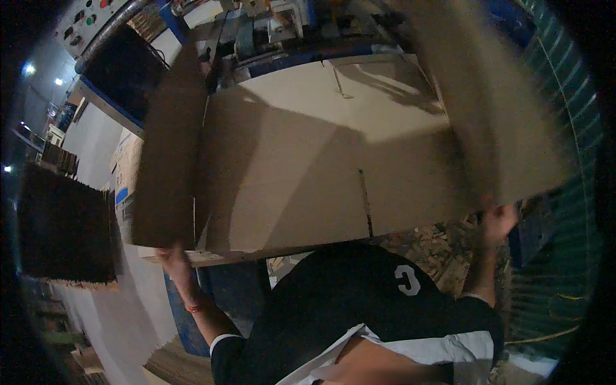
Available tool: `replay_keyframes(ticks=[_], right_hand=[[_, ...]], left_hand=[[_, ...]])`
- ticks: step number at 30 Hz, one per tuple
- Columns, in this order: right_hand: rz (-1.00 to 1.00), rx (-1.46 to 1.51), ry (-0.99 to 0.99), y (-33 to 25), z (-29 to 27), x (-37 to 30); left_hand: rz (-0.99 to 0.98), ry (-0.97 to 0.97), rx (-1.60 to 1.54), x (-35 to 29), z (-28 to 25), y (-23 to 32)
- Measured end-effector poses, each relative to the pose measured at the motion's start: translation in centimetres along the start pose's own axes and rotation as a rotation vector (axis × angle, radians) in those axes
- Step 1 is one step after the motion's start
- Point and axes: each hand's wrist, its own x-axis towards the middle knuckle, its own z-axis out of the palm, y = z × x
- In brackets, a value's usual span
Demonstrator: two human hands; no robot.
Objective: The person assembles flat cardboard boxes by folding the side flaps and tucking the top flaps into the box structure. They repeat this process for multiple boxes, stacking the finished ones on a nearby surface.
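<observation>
Clamping cardboard [301, 167], left fingers [171, 255] and right fingers [497, 215] flank a black shirt [346, 289] bearing one white letter [414, 280]

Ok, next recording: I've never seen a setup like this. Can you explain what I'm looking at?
There's no robot here: a wide fisheye camera worn on a person's head looks down, so straight edges bend toward the rim. The black shirt below is the wearer's own.

Two bare hands hold one large brown cardboard sheet by its near edge: the left hand near one corner, the right hand at the other side's panel. Both side panels appear bent upward; the right one is blurred.

Beyond the sheet is machinery, with a button panel at upper left. Cardboard scraps lie below the sheet, near the right forearm.
</observation>
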Motion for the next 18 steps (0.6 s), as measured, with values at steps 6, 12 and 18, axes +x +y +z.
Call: replay_keyframes(ticks=[6,12,18], right_hand=[[-0.886,-0.186,-0.739,-1.3,5.7,-1.8],[-1.000,-0.265,-0.836,-0.9,7.2,1.6],[-0.915,-0.310,-0.832,0.8,12.2,7.9]], left_hand=[[0.677,-0.963,0.712,-4.0,7.2,3.6],[0.776,-1.096,0.911,-2.9,9.3,3.6],[0.836,-0.965,0.813,0.9,12.7,1.8]])
